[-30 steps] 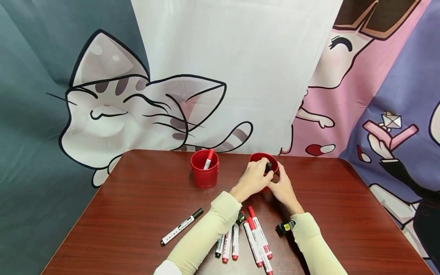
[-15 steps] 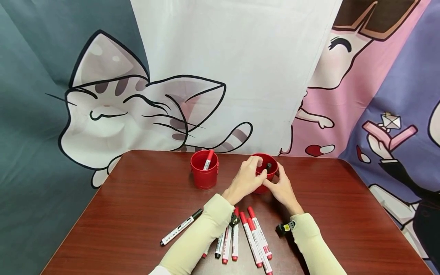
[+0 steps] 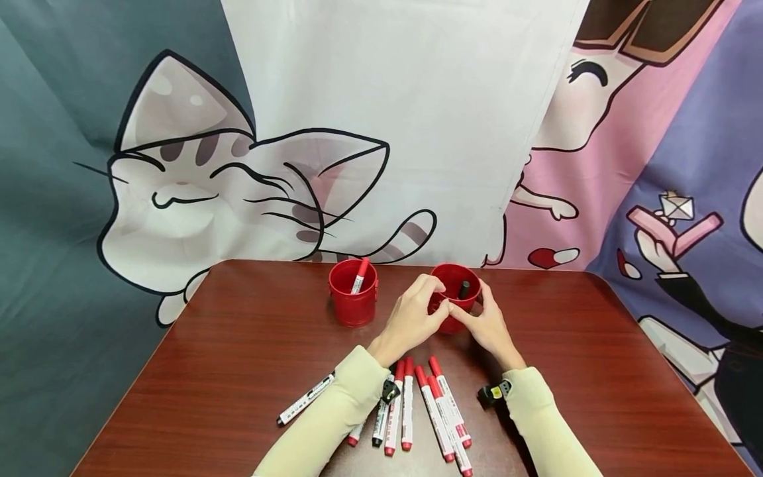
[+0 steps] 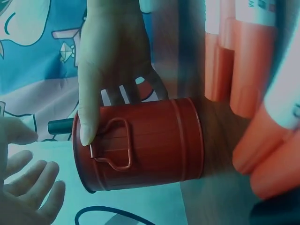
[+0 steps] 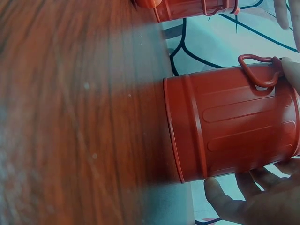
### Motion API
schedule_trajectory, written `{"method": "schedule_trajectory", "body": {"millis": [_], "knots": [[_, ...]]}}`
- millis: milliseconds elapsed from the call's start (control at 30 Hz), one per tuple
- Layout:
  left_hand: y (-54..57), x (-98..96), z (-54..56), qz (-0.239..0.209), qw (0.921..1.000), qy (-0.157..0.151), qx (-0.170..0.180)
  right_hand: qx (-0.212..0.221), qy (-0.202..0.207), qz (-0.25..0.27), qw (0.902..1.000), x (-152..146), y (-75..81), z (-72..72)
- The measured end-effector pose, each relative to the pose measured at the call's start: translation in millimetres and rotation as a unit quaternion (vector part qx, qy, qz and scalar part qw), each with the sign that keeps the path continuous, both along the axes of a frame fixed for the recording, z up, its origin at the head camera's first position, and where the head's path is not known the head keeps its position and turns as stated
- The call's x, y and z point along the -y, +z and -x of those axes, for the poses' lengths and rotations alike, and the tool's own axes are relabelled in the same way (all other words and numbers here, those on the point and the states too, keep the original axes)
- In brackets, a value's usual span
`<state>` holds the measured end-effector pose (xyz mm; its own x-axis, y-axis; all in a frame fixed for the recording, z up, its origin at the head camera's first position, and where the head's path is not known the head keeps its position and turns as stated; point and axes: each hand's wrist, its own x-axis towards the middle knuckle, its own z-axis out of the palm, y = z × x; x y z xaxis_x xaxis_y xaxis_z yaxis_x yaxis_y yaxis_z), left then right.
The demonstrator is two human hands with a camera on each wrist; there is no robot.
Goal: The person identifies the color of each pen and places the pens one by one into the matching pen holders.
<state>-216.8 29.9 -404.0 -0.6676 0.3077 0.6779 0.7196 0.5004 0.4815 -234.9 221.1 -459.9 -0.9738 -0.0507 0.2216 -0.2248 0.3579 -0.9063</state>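
Observation:
My right hand [image 3: 490, 331] grips a small red metal bucket [image 4: 154, 140], thumb at the near rim and fingers round the far side. A black marker [image 3: 463, 289] stands inside it, only its dark end showing above the rim in the left wrist view. My left hand [image 3: 408, 318] is just left of this bucket, fingers loosely bent and holding nothing; the left wrist view has its fingers [image 4: 33, 187] apart from the rim. A second red bucket [image 3: 356, 310] stands to the left, with a red-capped marker [image 3: 359, 277] leaning in it.
Several red-capped markers [image 3: 438, 414] lie side by side on the brown table [image 3: 226, 371] below my hands. A dark-ended marker [image 3: 306, 399] lies slanted to their left, partly covered by my left sleeve [image 3: 334, 411]. Behind the table hangs a printed cloth [image 3: 465, 99].
My left hand has let go of the black marker inside the right bucket and drawn back, left and toward me. My right hand stays on that bucket.

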Motion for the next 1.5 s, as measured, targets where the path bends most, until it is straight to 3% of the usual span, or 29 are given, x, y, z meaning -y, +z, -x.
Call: {"method": "schedule_trajectory", "body": {"millis": [200,400,567,667,900,1100,1300,1400,1500], "knots": [[-3.3,17.5,-5.1,0.005,0.9999,0.016,0.001,0.025,-0.001,0.012,0.9996,5.4,8.7,-5.1],[-1.8,47.2,-3.8,-0.027,0.9977,0.013,-0.061,0.024,0.005,0.013,0.9996,10.8,29.2,-17.1],[-1.8,77.0,0.8,-0.05,0.9951,0.051,-0.068,0.02,0.001,-0.003,0.9998,10.9,34.9,-21.4],[-2.4,93.5,3.2,-0.062,0.9938,0.077,-0.05,0.02,0.004,0.0,0.9998,9.8,34.7,-21.9],[-12.9,123.4,8.9,-0.063,0.993,0.1,-0.002,0.025,0.004,0.0,0.9997,9.5,32.4,-21.5],[-28.0,134.6,11.7,-0.08,0.9884,0.129,0.014,0.033,0.001,-0.007,0.9994,11.6,33.0,-23.5],[-28.6,138.3,13.5,-0.085,0.9852,0.141,0.047,0.034,-0.002,-0.017,0.9993,6.5,20.9,-15.4],[-25.0,137.5,12.5,-0.086,0.9806,0.148,0.096,0.033,-0.001,-0.027,0.9991,2.3,10.5,-9.0],[-20.3,136.4,12.5,-0.108,0.965,0.154,0.183,0.027,0.002,-0.038,0.9989,0.9,5.1,-5.0]]}}
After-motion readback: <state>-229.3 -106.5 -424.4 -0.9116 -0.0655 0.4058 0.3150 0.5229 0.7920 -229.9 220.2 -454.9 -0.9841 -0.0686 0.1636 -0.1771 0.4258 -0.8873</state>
